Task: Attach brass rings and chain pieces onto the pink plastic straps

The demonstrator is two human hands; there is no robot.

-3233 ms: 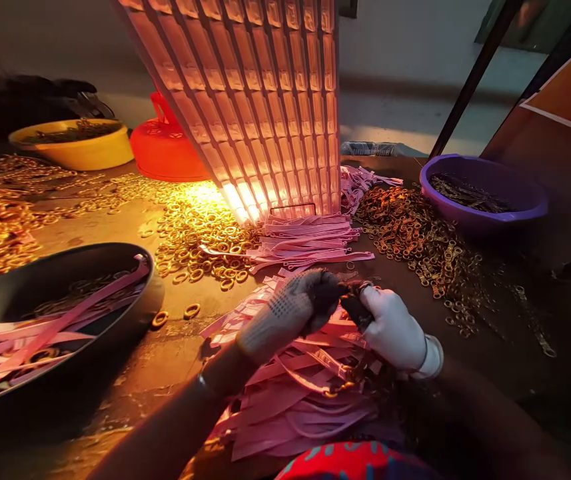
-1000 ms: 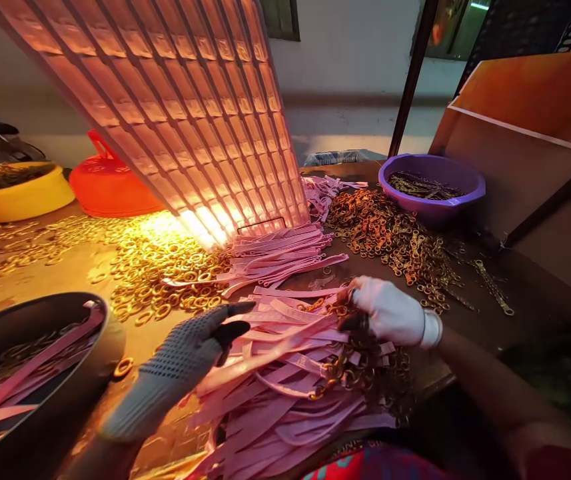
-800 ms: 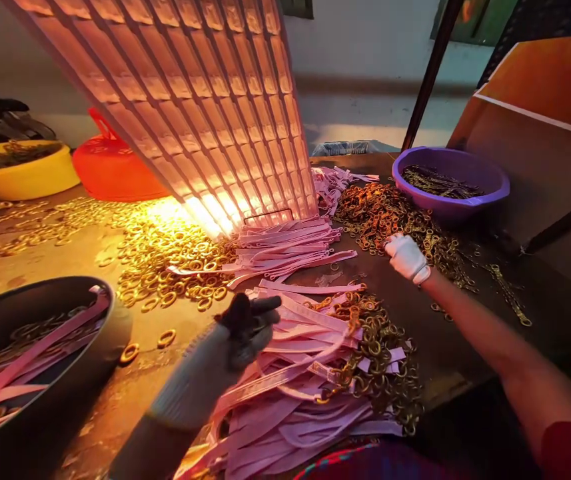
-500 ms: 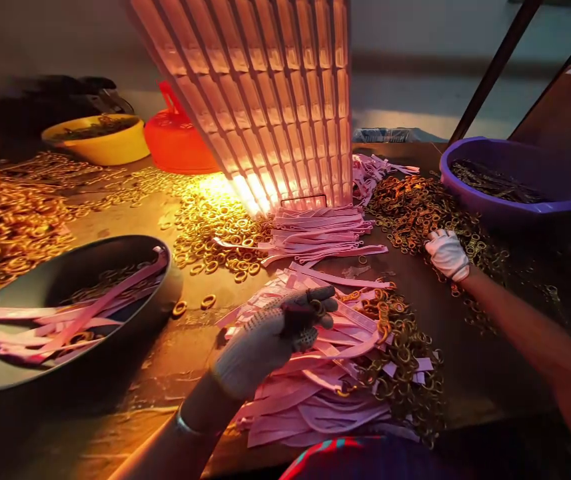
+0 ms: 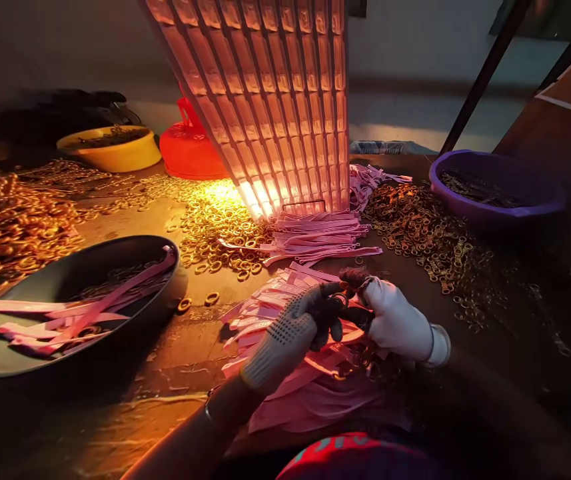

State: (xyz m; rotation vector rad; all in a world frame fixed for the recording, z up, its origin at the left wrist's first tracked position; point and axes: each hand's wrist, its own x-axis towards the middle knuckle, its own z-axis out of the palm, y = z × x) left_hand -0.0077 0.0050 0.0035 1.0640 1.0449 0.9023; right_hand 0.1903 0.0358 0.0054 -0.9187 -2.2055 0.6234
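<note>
My left hand [image 5: 302, 323], in a dotted knit glove with dark fingertips, is closed on a metal ring [image 5: 344, 299]. Meeting it from the right is my right hand [image 5: 390, 320], in a white glove, its darkened fingers pinched together. What sits between those right fingers is too dark and small to make out. Under both hands lies a heap of flat pink straps [image 5: 310, 400]. Just behind it is a neater stack of pink straps [image 5: 315, 233]. Brass-coloured rings [image 5: 238, 257] are piled to the left of that stack.
A bright ribbed panel [image 5: 285, 127] leans over the rings. A pile of small metal fittings [image 5: 415, 220] lies before a purple basin [image 5: 495, 207]. At left are a grey basin [image 5: 130, 320] with straps, a heap of chains [image 5: 10, 227], a yellow tub [image 5: 125, 157] and a red container [image 5: 190, 153].
My right hand has come from the pile of metal fittings to my left hand, and its fingers now pinch close to the ring. My left hand has moved slightly right.
</note>
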